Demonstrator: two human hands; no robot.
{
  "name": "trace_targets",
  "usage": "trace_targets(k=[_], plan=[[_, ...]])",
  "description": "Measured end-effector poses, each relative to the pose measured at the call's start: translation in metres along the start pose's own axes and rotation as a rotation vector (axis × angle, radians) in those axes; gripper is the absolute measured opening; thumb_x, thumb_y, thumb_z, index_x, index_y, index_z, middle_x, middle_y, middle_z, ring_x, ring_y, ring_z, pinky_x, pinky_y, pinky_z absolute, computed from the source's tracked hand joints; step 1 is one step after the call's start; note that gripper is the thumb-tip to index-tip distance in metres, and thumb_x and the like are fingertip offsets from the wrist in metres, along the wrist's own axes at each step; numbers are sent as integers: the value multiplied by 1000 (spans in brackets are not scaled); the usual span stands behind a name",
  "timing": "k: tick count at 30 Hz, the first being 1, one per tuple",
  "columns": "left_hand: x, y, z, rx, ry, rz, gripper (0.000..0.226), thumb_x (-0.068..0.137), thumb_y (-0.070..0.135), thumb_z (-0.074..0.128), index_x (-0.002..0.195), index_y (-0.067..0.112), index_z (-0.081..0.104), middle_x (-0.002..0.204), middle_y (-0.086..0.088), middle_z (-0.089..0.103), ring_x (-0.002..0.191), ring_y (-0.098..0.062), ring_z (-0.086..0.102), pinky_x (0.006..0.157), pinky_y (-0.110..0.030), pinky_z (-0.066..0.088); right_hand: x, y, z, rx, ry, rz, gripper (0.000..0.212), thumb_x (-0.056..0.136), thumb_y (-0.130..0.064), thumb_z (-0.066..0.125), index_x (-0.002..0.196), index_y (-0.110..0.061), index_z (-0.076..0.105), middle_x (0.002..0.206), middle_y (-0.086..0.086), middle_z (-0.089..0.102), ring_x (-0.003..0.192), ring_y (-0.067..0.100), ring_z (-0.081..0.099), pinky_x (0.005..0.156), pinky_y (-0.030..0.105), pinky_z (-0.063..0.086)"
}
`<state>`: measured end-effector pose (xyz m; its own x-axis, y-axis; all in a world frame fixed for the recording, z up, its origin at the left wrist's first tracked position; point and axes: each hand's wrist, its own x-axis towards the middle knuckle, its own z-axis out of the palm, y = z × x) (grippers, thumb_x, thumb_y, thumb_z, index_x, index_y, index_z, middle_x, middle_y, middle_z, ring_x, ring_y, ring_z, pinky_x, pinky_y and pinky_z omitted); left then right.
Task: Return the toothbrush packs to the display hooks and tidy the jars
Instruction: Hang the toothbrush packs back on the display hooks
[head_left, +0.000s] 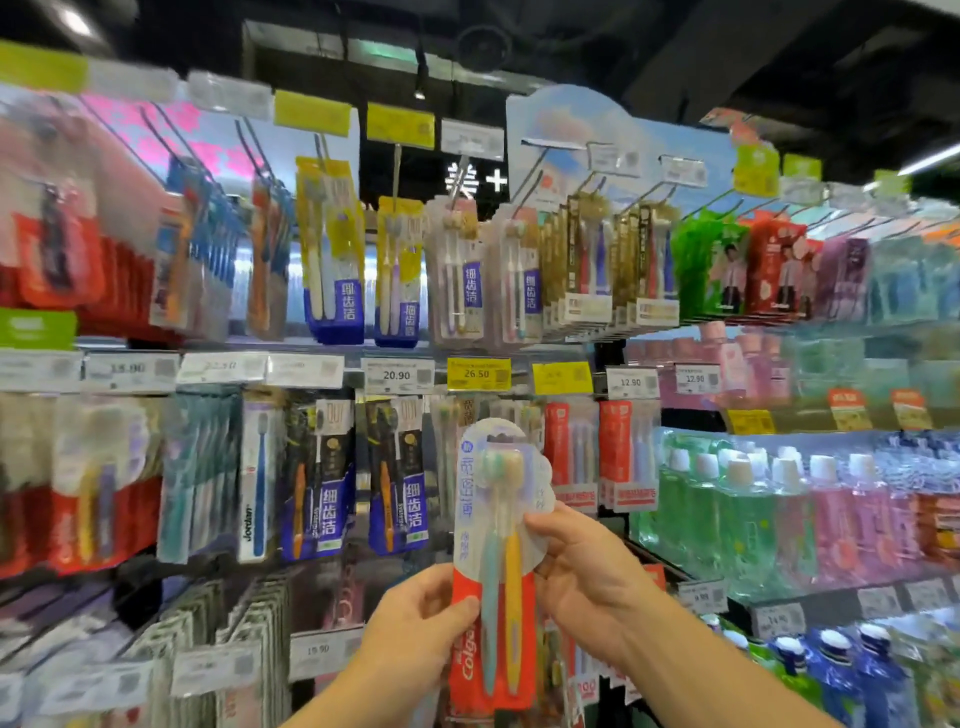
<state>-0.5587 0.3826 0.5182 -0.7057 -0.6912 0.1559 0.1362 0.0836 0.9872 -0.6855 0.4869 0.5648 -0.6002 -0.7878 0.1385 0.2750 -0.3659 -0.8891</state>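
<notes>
Whole wall of toothbrush packs on display hooks (396, 166) here, rows and rows of them, with price tags (397, 375) along the rails. Off to the right the shelves (779, 434) are stocked with mouthwash bottles (748, 519) in green, pink and blue, standing upright in tight rows.

Both forearms come up from the bottom of the frame, raised in front of the middle row. The left hand (415, 618) has its fingers curled around the lower left edge of a toothbrush pack (493, 561), thumb pressed on the red part of the card. The right hand (582, 566) pinches the right edge a bit higher up, fingertips on the clear blister, thumb behind it as far as I can see.

The pack is held upright, long axis vertical, brush heads at the top and handles pointing down, one teal and one yellow brush inside. It sits just in front of the lower hooks, printed face toward the camera, its rounded top overlapping the hanging packs behind.
</notes>
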Motion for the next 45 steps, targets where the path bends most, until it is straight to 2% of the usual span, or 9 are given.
trace_targets(k=[4,6,10,16,20,27,34,42,45], plan=[[18,34,-13,37,-29,-11,23,96,0,64,114,11,72,100,-9,80,98,-24,76,88,-36,61,23,-28,20,25,-6,38,26,98,3,52,120,6,66,116,34,69,95,41,64,99,65,50],[27,51,-16,20,-35,-32,22,95,1,65,113,11,72,99,-10,80,93,-23,77,80,-33,61,33,-43,28,32,-11,46,28,97,4,53,122,8,65,115,34,69,89,39,65,88,59,55],[39,87,-20,-2,-47,-36,21,94,1,67,112,11,74,100,-12,80,98,-28,76,95,-44,58,52,-75,42,75,-58,67,31,96,3,52,124,6,66,118,34,68,78,34,68,64,41,63],[49,128,-30,-8,5,-71,21,92,3,70,109,15,76,100,-11,80,99,-29,76,98,-53,56,62,-112,74,103,-110,102,29,98,1,52,121,4,68,111,30,72,80,34,74,72,45,64],[51,151,-29,-45,1,-161,22,93,4,68,113,12,73,103,-13,79,101,-34,75,96,-57,56,58,-137,83,67,-74,148,29,97,3,52,124,7,65,105,28,73,75,31,72,63,39,62],[51,195,17,-36,-27,-214,22,94,1,67,111,14,74,103,-11,79,99,-30,75,99,-56,54,45,-199,68,-32,27,141,27,100,-3,53,122,3,67,114,29,71,88,36,66,79,48,56],[21,242,-2,-14,33,-226,38,101,6,58,107,38,78,115,3,77,119,-25,67,105,-53,51,38,-224,117,-46,-66,192,26,99,-2,52,115,-4,72,114,28,72,95,37,66,81,46,56],[-28,285,-80,-64,258,-263,30,106,7,49,117,22,72,112,-6,77,102,-27,74,92,-52,59,35,-207,214,30,-228,275,25,100,-3,51,103,-8,75,98,18,78,75,24,76,62,37,64],[-45,303,-115,-155,292,-288,25,107,13,49,118,20,70,110,-9,77,94,-25,76,79,-48,63,33,-198,259,48,-274,296,23,101,-5,51,112,-5,71,104,19,77,79,26,76,70,41,64]])
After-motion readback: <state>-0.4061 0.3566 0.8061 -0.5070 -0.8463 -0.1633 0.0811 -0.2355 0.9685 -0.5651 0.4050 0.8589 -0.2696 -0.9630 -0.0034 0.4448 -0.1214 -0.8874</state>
